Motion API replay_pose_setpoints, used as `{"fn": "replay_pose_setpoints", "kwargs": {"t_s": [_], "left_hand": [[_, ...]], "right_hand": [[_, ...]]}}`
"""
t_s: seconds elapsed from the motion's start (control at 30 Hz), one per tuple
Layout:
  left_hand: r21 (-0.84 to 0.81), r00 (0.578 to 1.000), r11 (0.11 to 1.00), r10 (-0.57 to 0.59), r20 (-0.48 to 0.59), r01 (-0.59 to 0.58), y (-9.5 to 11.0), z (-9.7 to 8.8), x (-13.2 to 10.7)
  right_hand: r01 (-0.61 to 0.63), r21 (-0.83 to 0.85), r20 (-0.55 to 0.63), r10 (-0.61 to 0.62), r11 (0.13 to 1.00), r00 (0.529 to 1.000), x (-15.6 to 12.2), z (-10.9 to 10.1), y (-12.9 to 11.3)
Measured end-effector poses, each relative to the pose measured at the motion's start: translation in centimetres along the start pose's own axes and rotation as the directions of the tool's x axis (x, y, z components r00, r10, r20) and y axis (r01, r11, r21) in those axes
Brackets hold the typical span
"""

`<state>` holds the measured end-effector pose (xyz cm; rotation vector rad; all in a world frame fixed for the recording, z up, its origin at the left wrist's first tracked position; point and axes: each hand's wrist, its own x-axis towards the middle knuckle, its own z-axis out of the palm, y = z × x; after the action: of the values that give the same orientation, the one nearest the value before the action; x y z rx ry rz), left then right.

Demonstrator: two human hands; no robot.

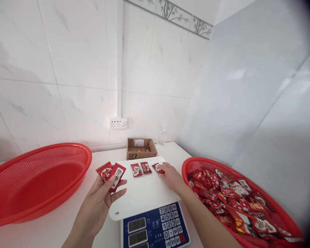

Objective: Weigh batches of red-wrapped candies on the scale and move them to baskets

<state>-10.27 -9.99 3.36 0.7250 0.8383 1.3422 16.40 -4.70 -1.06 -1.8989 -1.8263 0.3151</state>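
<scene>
Two red snack packets [118, 176] are pinched between the thumb and fingers of my left hand [100, 194], at the left edge of the scale's white pan [142, 196]. On the pan's far part lie two more red packets [136, 169], side by side. To the right of them, my right hand [170, 175] has its fingertips on another red packet [157, 167] that lies at the pan's far right; its fingers are closed on the packet's edge. The scale's blue keypad panel [155, 225] faces me below the pan.
A red mesh basket [74, 193] stands at the left with nothing visible in it. Another red basket [196, 162], full of red packets, stands at the right. Behind the scale are an open cardboard box [134, 155] holding a few packets and a clear plastic bottle [162, 135].
</scene>
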Motion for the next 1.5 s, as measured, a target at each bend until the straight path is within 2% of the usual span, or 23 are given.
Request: {"fn": "replay_pose_setpoints", "kwargs": {"t_s": [0.17, 0.37, 0.57, 0.9, 1.1, 1.17, 1.2, 1.23, 1.27, 1.3, 1.33, 1.37, 1.4, 1.43, 1.5], "left_hand": [[-0.005, 1.000, 1.000, 0.010, -0.008, -0.010, 0.4, -0.3, -0.2], [-0.005, 1.000, 1.000, 0.026, -0.010, -0.026, 0.2, -0.3, 0.0], [0.043, 0.998, 0.997, 0.067, 0.013, -0.068, -0.2, -0.7, 0.2], [0.081, 0.997, 0.995, 0.057, 0.046, -0.061, -0.3, -0.5, 0.0], [0.097, 0.998, 0.993, 0.062, 0.032, -0.065, -0.3, -0.4, 0.1], [0.119, 0.997, 0.990, 0.071, 0.013, -0.072, -0.3, -0.4, 0.1], [0.131, 0.997, 0.988, 0.075, 0.010, -0.075, -0.3, -0.3, 0.1], [0.142, 0.997, 0.987, 0.078, 0.010, -0.079, -0.4, -0.3, 0.0], [0.150, 0.997, 0.985, 0.081, 0.012, -0.082, -0.4, -0.3, 0.0], [0.159, 0.997, 0.984, 0.081, 0.012, -0.082, -0.4, -0.3, 0.0], [0.169, 0.997, 0.982, 0.082, 0.013, -0.083, -0.5, -0.3, 0.0], [0.180, 0.996, 0.980, 0.083, 0.013, -0.084, -0.5, -0.3, 0.0], [0.189, 0.996, 0.978, 0.086, 0.013, -0.087, -0.5, -0.3, 0.0], [0.195, 0.996, 0.976, 0.093, 0.016, -0.095, -0.5, -0.3, 0.0], [0.196, 0.993, 0.974, 0.113, 0.025, -0.116, -0.6, -0.2, -0.1]], "right_hand": [[0.051, -0.132, 0.045, -0.045, 0.990, 0.998, 0.5, 0.5, -0.3], [0.074, -0.192, 0.056, -0.064, 0.979, 0.996, 2.0, 1.0, -0.8], [0.052, -0.200, 0.047, -0.044, 0.978, 0.998, 2.2, 1.6, -0.7], [0.049, -0.148, 0.016, -0.047, 0.988, 0.999, 1.9, 1.9, -0.2], [0.058, -0.084, -0.057, -0.063, 0.995, 0.996, 1.3, 1.6, -0.7], [0.088, -0.039, -0.159, -0.093, 0.995, 0.983, 0.7, 0.9, -1.6], [0.136, 0.008, -0.258, -0.129, 0.991, 0.957, 0.2, 0.5, -2.1], [0.215, 0.058, -0.385, -0.177, 0.975, 0.906, -0.2, 0.0, -2.7], [0.321, 0.095, -0.524, -0.227, 0.942, 0.821, -0.7, -0.6, -3.3], [0.435, 0.102, -0.649, -0.271, 0.895, 0.711, -1.2, -1.2, -3.9], [0.531, 0.084, -0.739, -0.305, 0.843, 0.601, -1.7, -1.8, -4.5], [0.595, 0.058, -0.787, -0.330, 0.802, 0.521, -2.2, -2.4, -5.0], [0.637, 0.047, -0.813, -0.341, 0.769, 0.472, -2.7, -2.9, -5.5], [0.665, 0.059, -0.828, -0.335, 0.745, 0.449, -3.1, -3.4, -5.8], [0.692, 0.145, -0.843, -0.278, 0.707, 0.461, -4.1, -3.9, -6.3]]}}
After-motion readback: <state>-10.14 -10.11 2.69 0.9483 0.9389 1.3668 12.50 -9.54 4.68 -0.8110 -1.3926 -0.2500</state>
